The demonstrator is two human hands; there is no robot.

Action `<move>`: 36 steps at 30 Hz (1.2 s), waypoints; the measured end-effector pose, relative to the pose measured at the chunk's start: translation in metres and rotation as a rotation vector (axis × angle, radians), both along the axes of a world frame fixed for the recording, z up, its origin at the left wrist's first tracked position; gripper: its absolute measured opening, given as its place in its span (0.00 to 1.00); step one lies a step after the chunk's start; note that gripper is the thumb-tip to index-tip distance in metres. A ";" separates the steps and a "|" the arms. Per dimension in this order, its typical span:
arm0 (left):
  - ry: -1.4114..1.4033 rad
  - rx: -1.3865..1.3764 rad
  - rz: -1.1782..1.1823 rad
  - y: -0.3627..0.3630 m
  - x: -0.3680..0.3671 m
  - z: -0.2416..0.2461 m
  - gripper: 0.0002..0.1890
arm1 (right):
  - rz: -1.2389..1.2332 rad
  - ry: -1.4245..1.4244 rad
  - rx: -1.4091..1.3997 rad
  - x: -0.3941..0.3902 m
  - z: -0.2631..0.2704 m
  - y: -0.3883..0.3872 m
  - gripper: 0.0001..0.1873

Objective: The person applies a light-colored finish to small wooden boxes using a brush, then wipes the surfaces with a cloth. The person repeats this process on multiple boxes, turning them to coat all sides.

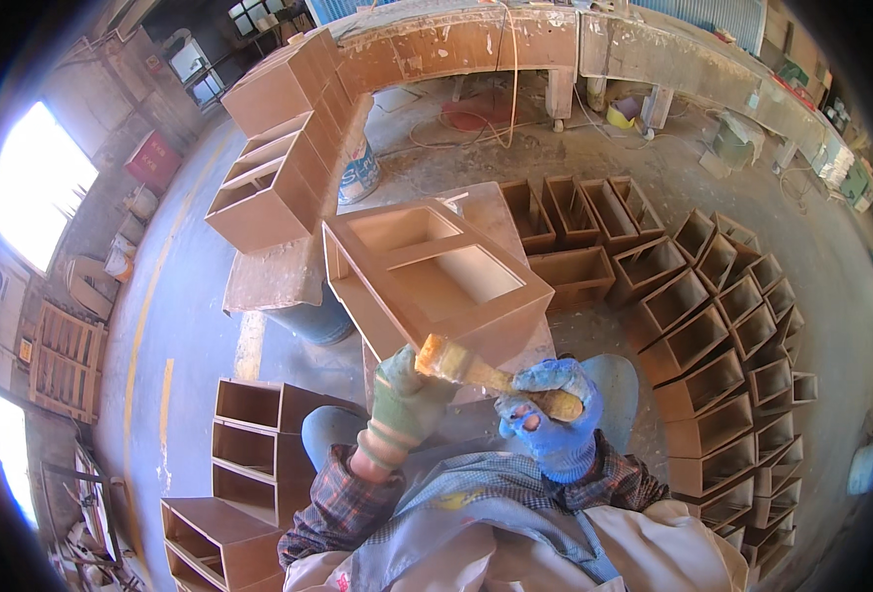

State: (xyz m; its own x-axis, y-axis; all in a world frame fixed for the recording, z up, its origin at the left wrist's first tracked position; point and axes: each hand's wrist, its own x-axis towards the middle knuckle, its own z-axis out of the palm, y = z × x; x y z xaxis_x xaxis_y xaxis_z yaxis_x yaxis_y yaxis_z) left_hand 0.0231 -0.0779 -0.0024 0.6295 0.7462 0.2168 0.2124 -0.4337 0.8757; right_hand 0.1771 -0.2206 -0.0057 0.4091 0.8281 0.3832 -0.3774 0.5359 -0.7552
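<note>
My right hand [555,418], in a worn blue glove with a hole in it, grips the handle of a flat paintbrush [473,368]. The brush points left, its bristles coated in something yellow-orange, close above my left hand. Wearing a green striped glove, my left hand [405,399] holds the near lower corner of a brown wooden cabinet carcass [481,329]. Its fingers are partly hidden behind the brush. Two openings in a front frame face up on this carcass, which rests tilted before me on a low board-topped support [490,211].
Similar carcasses [288,174] stand stacked at the upper left, beside a paint bucket [360,174]. Others [248,451] stand at my lower left. Rows of open wooden boxes [692,340] curve along my right. A long workbench [451,48] crosses the back, with a hose [514,81] hanging down.
</note>
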 end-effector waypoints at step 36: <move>-0.736 -0.744 0.201 0.037 -0.001 0.032 0.20 | -0.505 -0.064 -0.073 0.075 -0.008 -0.008 0.20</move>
State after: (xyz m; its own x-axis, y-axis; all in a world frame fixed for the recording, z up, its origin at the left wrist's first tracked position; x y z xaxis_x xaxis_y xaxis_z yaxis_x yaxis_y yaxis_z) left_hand 0.0223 -0.0411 0.0294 0.3796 0.9232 -0.0595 -0.4685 0.2473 0.8482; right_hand 0.2526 -0.2282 -0.0137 0.7425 0.5586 0.3696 -0.0364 0.5846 -0.8105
